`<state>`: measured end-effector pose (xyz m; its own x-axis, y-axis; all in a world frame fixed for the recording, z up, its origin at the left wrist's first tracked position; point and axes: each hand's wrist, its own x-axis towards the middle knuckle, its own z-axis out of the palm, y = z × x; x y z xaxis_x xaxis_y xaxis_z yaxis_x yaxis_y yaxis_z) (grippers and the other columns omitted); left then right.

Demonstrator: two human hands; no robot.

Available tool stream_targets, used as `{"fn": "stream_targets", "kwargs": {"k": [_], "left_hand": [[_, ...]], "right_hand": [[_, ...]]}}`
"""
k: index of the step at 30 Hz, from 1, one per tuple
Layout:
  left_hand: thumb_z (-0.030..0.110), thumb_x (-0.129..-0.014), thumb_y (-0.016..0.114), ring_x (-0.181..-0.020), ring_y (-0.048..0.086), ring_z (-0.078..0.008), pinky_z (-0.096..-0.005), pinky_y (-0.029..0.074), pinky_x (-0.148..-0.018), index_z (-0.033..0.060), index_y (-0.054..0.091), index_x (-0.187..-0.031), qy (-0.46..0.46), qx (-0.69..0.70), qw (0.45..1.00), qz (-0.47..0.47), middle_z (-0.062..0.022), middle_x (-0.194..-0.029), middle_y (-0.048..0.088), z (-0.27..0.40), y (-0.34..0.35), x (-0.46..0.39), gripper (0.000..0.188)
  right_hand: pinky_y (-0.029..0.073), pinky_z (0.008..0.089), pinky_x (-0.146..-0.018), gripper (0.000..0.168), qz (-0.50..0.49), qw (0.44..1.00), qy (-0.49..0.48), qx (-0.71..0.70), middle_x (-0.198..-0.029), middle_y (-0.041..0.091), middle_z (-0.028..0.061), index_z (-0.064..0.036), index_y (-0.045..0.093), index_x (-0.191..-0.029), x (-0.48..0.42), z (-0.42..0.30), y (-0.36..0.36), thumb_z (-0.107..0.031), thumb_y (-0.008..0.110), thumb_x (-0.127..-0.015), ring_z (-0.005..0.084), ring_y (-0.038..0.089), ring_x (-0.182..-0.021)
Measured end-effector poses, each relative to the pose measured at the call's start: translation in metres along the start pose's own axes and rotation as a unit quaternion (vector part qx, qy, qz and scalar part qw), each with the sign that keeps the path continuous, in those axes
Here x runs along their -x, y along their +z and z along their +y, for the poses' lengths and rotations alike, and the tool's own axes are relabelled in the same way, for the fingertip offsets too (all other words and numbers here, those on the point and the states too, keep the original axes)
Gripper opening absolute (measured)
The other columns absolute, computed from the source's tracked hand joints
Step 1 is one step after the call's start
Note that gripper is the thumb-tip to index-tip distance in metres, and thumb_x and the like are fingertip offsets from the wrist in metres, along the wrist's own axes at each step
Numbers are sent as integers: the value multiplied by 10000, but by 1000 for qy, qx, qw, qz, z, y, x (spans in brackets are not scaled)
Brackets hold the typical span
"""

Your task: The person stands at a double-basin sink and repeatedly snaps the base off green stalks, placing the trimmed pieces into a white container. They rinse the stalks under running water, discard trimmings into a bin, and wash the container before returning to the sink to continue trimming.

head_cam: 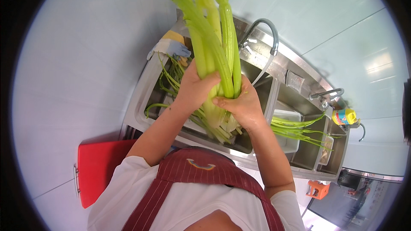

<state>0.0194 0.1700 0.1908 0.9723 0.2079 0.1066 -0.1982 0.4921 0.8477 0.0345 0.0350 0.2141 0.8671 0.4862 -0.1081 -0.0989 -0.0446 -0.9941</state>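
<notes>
A bunch of celery (208, 41) stands roughly upright in front of me, gripped by both hands near its pale lower end. My left hand (199, 86) wraps it from the left, thumb lying across the stalks. Slightly lower, my right hand (240, 104) clasps the right side and looks wet. The celery's tops run past the upper edge of the view. Below it is the left basin of a stainless steel sink (261, 89), where more thin celery stalks (173, 80) lie, partly hidden by my arms and the bunch.
A curved chrome faucet (274, 35) rises behind the left basin. In the middle basin, a white plastic tub (289, 146) holds long green stalks (289, 126). Gloves (175, 46) hang at the far left corner. A yellow bottle (343, 116), a second faucet (327, 94) and a red lidded box (102, 166) are around the sink.
</notes>
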Motion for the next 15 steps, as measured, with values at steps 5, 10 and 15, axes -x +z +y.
{"fn": "stream_targets", "kwargs": {"k": [5,10,15], "left_hand": [[66,-822,512,-866,575,-174,-311,483,-752,-13,396,-1165,-12,-114,993,12,-137,-1000,575,6,-15,-2,370],[68,-824,502,-584,571,-189,-315,499,-536,-8,393,-1050,-35,-61,986,150,-112,-730,546,23,-22,4,262],[49,-804,494,-519,510,-170,-312,474,-497,5,378,-1034,38,34,970,238,-69,-665,479,27,-53,3,262]], "right_hand": [[439,263,-763,483,3,1000,12,-28,-918,569,57,14,478,-1062,3,-2,3,24,677,-622,116,534,-871],[465,269,-691,368,106,994,-26,-30,-805,578,43,-11,507,-956,10,3,-18,29,664,-626,139,561,-743],[462,266,-683,323,160,981,-73,-82,-805,573,59,-15,512,-915,13,3,-33,18,675,-639,148,559,-735]]}}
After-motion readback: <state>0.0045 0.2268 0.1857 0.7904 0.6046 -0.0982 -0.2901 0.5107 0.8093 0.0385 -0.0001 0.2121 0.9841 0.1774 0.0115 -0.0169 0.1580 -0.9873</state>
